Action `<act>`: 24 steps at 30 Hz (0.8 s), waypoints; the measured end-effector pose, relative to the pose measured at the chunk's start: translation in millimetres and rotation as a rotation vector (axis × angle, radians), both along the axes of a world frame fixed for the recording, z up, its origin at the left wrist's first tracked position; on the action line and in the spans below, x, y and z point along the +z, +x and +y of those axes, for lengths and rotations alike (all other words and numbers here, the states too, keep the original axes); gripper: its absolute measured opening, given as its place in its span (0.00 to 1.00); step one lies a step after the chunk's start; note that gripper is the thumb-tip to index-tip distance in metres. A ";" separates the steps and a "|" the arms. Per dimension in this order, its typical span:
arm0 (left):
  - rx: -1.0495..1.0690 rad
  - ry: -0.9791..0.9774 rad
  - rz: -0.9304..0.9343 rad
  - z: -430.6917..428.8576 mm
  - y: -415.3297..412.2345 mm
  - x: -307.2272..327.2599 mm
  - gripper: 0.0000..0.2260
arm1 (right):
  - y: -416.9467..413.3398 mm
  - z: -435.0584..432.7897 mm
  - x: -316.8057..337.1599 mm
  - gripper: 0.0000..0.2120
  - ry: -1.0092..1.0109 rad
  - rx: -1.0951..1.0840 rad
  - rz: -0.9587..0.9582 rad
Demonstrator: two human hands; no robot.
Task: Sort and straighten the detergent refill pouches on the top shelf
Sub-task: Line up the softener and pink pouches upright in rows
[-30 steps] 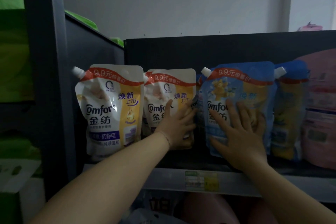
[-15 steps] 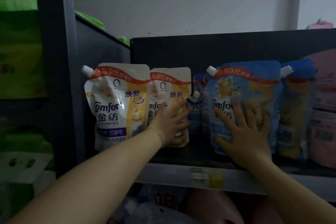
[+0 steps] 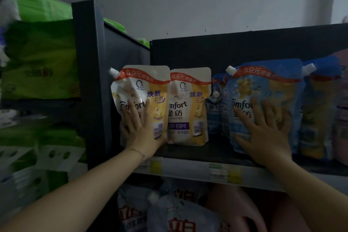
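Observation:
Two white-and-yellow Comfort refill pouches stand upright at the left end of the top shelf [image 3: 188, 167]. My left hand [image 3: 140, 130] presses flat, fingers straight, on the lower front of the leftmost white pouch [image 3: 137, 88]. The second white pouch [image 3: 188, 105] stands beside it, touching. My right hand [image 3: 263, 132] lies spread on the front blue pouch [image 3: 263, 84]. More blue pouches [image 3: 216, 111] sit further back in the gap between. Another blue-and-yellow pouch [image 3: 318, 111] stands to the right.
A dark upright panel [image 3: 90, 81] bounds the shelf on the left, with green packs [image 3: 37, 58] stacked beyond it. Pink packages [image 3: 340, 115] sit at the far right. Price labels [image 3: 224, 173] hang on the shelf lip. Pouches [image 3: 178, 214] fill the shelf below.
My left hand moved from the second white pouch to the leftmost one. The second white pouch now stands straight against it. My right hand stays on the blue pouch.

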State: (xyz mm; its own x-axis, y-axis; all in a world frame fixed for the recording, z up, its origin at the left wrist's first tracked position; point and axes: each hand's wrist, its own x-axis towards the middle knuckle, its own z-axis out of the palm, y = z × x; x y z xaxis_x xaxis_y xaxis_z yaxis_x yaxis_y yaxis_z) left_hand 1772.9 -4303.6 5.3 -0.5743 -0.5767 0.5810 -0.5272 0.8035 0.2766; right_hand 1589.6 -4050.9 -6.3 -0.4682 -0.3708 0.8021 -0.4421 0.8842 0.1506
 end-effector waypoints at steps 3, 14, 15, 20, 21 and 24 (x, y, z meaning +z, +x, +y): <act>-0.020 0.125 0.090 -3.3 -5.8 1.2 0.60 | 1.7 -0.4 1.0 0.36 0.000 0.001 -0.012; 0.011 0.129 0.063 -9.1 -28.9 8.5 0.61 | 0.9 1.3 2.4 0.35 0.008 0.081 -0.055; 0.023 0.124 0.068 -7.0 -28.5 7.5 0.61 | 1.8 1.5 3.2 0.35 0.008 0.090 -0.063; 0.026 0.008 0.218 6.0 -19.0 -7.3 0.50 | 3.3 2.4 3.7 0.34 0.020 0.111 -0.110; 0.014 -0.015 0.255 10.2 -17.7 -9.0 0.46 | 2.8 2.3 3.5 0.34 0.019 0.114 -0.105; -0.060 -0.142 0.302 30.9 -21.1 -10.7 0.32 | 2.4 2.1 3.9 0.35 -0.002 0.137 -0.100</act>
